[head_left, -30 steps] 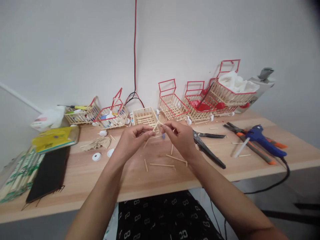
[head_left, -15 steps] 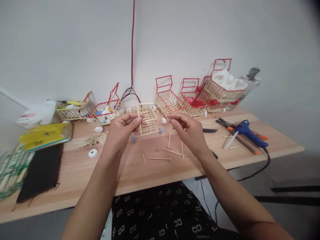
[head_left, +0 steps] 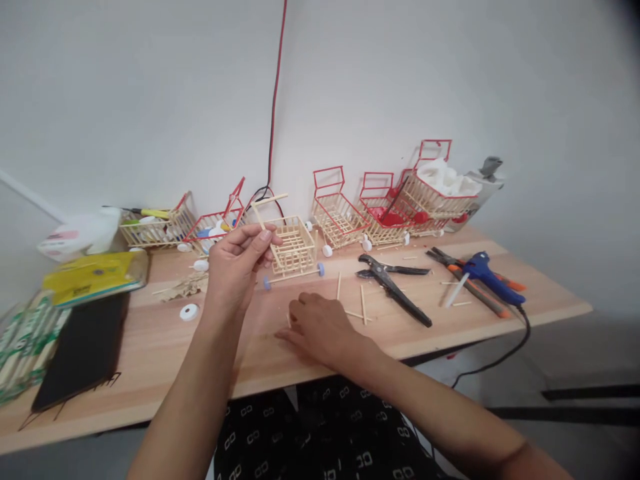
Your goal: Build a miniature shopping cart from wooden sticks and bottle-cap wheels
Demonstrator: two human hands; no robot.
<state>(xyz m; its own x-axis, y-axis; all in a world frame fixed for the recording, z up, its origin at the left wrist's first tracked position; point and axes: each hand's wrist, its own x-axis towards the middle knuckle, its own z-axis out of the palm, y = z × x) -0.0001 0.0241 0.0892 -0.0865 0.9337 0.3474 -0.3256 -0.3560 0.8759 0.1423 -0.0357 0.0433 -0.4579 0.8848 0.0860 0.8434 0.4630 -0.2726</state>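
Observation:
My left hand (head_left: pixel 243 260) is closed, thumb and fingers pinching two thin wooden sticks joined at an angle (head_left: pixel 259 215). Behind and right of it, a small plain stick-built cart basket (head_left: pixel 294 250) stands on the table, with an axle and blue wheels (head_left: pixel 320 269) at its near side. My right hand (head_left: pixel 320 327) is low over the tabletop, fingers bent and thumb apart. A short stick (head_left: pixel 289 321) shows between its thumb and fingers, and the hand covers other sticks. Loose sticks (head_left: pixel 363 304) lie just to its right.
Red-trimmed stick carts (head_left: pixel 340 213) line the wall. To the right lie black pruning shears (head_left: pixel 395 287), orange-handled pliers (head_left: pixel 470 283) and a blue glue gun (head_left: pixel 487 273) with its cord. At left are a white ring (head_left: pixel 189 312), a yellow packet (head_left: pixel 93 275) and a black board (head_left: pixel 83 353).
My right hand has come down and left from beside the basket to the sticks on the table, uncovering the shears. The joined sticks in my left hand have turned.

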